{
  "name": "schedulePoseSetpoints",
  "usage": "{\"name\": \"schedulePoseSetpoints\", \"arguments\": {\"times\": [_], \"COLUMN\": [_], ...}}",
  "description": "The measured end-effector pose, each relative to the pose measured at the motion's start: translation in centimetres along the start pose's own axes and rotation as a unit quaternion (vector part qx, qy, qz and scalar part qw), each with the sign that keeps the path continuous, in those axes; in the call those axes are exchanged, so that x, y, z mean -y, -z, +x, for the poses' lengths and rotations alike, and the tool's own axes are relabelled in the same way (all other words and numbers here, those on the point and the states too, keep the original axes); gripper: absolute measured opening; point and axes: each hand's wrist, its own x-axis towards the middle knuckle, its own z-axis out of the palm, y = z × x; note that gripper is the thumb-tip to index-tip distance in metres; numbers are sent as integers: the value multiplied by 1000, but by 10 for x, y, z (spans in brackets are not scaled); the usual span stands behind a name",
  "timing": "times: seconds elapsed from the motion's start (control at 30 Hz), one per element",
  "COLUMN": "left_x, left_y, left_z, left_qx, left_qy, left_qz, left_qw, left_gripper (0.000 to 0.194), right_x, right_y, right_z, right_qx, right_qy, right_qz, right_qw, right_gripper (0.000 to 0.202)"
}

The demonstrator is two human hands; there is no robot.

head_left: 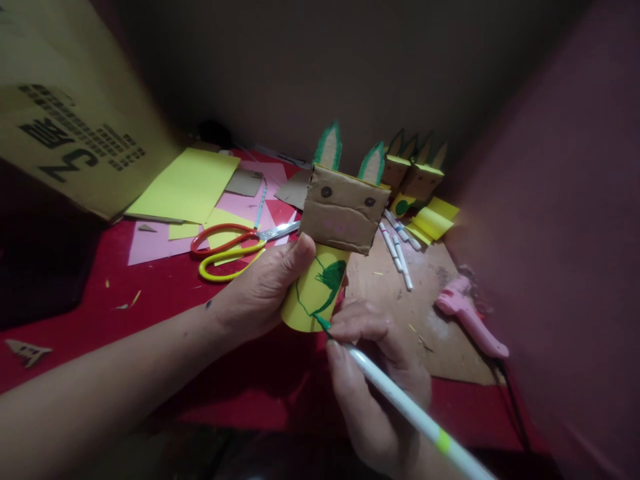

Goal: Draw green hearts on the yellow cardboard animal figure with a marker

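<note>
My left hand (273, 283) is wrapped round a paper animal puppet (345, 210), thumb on the near side. The puppet has a brown cardboard head with drawn eyes, green-edged ears and a yellow paper tube (305, 293) for a body. A green outline, filled in at its upper right, is drawn on the tube. Pinched in my right hand (375, 373) is a white marker pen (395, 393) with a green tip, which touches the lower end of the outline. Left of the puppet lie scissors (225, 250) with red and yellow handles.
A large cardboard box (75, 113) stands at the left, beside yellow paper sheets (185, 183). Similar cardboard heads (423, 180) stand at the back right. Several markers (397, 253) and a pink glue gun (473, 317) with a cord rest on a cardboard sheet (380, 287).
</note>
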Motion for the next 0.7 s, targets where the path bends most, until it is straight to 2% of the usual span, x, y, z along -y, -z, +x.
{"name": "schedulePoseSetpoints", "arguments": {"times": [0.5, 0.7], "left_x": [1, 1], "left_y": [1, 1], "left_z": [0, -1], "left_qx": [-10, -1], "left_qy": [4, 13], "left_qz": [25, 7], "left_qw": [1000, 1000], "left_gripper": [74, 78], "right_x": [-1, 3], "right_y": [-2, 3], "right_z": [-1, 1], "right_qx": [23, 6], "right_qy": [8, 0], "right_qz": [5, 6], "right_qw": [1000, 1000], "right_gripper": [22, 21]}}
